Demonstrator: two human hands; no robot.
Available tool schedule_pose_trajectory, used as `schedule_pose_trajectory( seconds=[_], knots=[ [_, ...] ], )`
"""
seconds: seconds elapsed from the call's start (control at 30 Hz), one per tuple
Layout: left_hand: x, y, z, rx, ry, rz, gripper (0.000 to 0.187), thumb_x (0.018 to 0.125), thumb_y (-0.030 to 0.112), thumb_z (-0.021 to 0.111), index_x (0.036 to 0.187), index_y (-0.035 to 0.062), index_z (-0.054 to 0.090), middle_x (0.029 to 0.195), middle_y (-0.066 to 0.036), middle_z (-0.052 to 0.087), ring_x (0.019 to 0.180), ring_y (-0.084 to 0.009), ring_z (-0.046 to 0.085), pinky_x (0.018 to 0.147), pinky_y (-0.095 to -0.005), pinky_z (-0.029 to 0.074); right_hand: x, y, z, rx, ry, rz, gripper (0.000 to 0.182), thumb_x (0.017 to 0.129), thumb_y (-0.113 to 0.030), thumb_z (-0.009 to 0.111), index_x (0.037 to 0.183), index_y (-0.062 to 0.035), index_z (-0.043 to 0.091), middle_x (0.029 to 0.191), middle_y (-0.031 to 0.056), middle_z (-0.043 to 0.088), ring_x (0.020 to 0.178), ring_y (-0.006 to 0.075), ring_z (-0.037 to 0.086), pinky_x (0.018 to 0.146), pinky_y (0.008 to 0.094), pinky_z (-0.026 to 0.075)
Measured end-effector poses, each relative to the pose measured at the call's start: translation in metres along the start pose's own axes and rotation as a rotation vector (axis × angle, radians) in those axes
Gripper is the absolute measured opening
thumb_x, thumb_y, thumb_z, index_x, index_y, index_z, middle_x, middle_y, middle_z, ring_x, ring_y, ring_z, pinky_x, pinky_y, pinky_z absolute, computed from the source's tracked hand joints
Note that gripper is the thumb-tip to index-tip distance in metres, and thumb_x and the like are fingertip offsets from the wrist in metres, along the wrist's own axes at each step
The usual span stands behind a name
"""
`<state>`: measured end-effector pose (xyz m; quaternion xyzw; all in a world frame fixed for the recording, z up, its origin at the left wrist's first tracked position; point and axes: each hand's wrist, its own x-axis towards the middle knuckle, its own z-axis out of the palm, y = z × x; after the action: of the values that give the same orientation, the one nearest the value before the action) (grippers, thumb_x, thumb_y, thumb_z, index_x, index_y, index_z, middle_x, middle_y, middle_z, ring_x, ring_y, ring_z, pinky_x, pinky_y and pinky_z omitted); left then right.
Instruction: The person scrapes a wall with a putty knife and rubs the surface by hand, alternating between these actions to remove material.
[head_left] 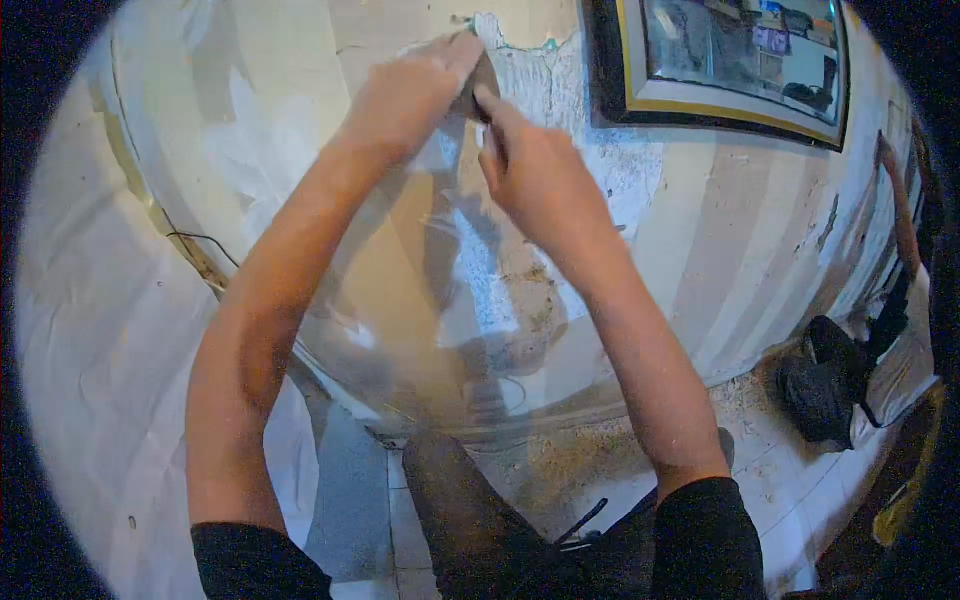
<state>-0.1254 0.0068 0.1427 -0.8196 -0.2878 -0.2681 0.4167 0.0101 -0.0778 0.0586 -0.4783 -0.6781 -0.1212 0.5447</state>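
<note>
Both arms reach up to the striped, peeling wallpaper (740,230) in front of me. My right hand (540,175) is closed round what looks like a scraper (485,88), its flat dark blade angled up against the wall. My left hand (425,90) is closed at the upper part of the same blade, its fingertips close to the wall surface. A bare whitish patch (525,85) with ragged paper edges shows just right of the blade. The handle is mostly hidden inside my right hand.
A framed glass panel (735,130) hangs close on the upper right. White sheeting (90,350) covers the left side. Crumbs of debris (745,415) lie on the tiled floor by the wall. At far right another person's arm (900,210) reaches to the wall above a black bag (825,385).
</note>
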Motion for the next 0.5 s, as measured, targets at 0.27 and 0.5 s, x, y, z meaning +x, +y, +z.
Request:
schedule_pose_trajectory(
  seconds=[0.27,0.5],
  knots=[
    [0.004,-0.008,0.019,0.042,0.268,0.121,0.041,0.087,0.007,0.049,0.129,0.0071,0.049,0.131,-0.012,0.056,0.118,-0.029,0.057,0.084,-0.0385,0.055,0.009,0.005,0.014,0.064,0.083,0.03,0.042,0.087,-0.013,0.056,0.129,-0.0069,0.055,0.089,0.0262,0.065,0.078,0.0439,0.062,0.075,0.0513,0.048],
    [-0.015,0.004,0.025,0.108,0.218,0.147,0.045,0.087,0.007,0.049,0.132,0.0072,0.049,0.135,-0.012,0.053,0.121,-0.0284,0.055,0.088,-0.0372,0.054,-0.015,0.0,0.009,-0.014,-0.101,0.15,0.044,0.088,-0.014,0.056,0.131,-0.0084,0.052,0.087,0.0273,0.064,0.077,0.0449,0.062,0.073,0.053,0.049]
  ],
)
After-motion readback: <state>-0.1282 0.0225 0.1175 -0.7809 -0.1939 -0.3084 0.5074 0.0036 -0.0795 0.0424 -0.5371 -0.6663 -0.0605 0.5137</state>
